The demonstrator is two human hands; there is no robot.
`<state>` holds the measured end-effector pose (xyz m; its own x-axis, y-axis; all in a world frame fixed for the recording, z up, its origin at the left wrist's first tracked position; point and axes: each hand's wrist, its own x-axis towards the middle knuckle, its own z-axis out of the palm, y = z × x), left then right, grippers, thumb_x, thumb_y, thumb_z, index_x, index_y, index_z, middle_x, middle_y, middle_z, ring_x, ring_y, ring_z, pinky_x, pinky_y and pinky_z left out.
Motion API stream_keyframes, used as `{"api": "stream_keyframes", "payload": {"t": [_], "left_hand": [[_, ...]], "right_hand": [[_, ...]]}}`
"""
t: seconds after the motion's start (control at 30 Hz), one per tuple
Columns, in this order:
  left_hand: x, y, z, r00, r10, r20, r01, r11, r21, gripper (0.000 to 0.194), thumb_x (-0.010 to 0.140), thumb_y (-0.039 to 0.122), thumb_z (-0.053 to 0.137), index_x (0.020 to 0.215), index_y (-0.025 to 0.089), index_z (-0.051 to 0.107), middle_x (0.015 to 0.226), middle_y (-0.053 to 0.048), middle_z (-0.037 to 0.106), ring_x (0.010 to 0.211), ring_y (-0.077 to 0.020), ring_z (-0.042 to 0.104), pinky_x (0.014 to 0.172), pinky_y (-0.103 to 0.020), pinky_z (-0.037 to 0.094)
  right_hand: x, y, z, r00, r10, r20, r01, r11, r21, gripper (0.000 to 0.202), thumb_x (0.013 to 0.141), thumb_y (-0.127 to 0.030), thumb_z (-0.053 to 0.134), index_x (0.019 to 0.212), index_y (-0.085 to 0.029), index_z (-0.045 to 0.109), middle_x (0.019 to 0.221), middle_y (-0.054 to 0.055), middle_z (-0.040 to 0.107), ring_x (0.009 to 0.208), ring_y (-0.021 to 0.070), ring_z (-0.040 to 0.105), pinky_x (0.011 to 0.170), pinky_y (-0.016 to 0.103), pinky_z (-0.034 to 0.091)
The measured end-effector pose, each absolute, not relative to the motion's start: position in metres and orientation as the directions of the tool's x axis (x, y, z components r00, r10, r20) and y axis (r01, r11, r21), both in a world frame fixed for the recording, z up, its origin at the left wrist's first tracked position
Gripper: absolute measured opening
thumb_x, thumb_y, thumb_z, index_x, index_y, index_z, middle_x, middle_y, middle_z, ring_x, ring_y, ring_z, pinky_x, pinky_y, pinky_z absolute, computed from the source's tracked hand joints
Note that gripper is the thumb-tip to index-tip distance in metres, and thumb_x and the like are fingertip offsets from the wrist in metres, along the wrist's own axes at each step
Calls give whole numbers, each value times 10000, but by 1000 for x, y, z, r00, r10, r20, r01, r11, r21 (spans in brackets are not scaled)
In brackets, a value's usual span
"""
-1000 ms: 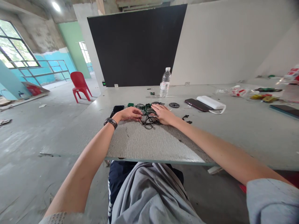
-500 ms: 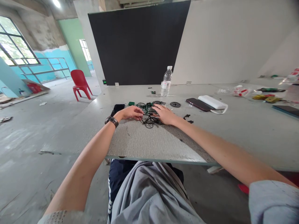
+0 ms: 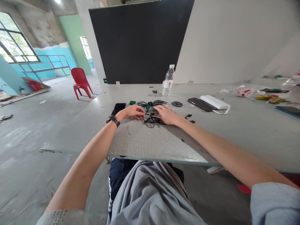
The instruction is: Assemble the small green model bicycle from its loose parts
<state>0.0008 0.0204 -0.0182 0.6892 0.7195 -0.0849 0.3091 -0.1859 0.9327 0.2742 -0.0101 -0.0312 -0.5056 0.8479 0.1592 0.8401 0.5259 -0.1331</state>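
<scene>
We have a black model bicycle (image 3: 151,119) near the front of the worktop (image 3: 145,143), between our two hands, its small wheel (image 3: 150,125) on the side towards us. Whether it lies flat or is propped up, we cannot tell.

Our left hand (image 3: 134,112) has its fingertips drawn together at the bicycle's left end, a pinching grip on it as far as we can judge. Our right hand (image 3: 168,115) reaches over the right end, fingers spread; they hide the contact, so we cannot tell whether that grip is grasping anything.

Over the last second little has changed: our view has dipped and shifted slightly, while both hands stay at the bicycle. We take this as fine work at one spot, with the same step in hand.

Just beyond are green model parts (image 3: 146,106), with a loose wheel (image 3: 177,103) to their right and a green block (image 3: 132,102) to their left. Small black pieces (image 3: 189,118) lie beyond our right wrist. Farther out are a dark phone (image 3: 119,107), another phone (image 3: 201,104) and a water bottle (image 3: 168,82).
</scene>
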Motion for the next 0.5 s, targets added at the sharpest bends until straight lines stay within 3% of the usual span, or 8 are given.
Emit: {"api": "stream_keyframes", "payload": {"t": [0.3,0.5], "left_hand": [[6,8,-6,665,741,-89,382,-235,894,223,906,341,765,997,140,735,898,-98,760,758,-161,718,775,-334,583],[5,13,-11,671,739,-64,369,-257,893,285,898,391,781,1004,131,733,904,-127,767,767,-179,720,743,-334,581]], "right_hand": [[275,-15,-30,-524,839,148,829,542,-138,647,1009,-401,397,1640,-260,374,1639,150,438,1464,397,460,1141,583,449],[275,-17,-28,-528,839,133,832,542,-119,651,1022,-437,374,1636,-221,382,1634,156,440,1460,372,476,1175,524,436]]}}
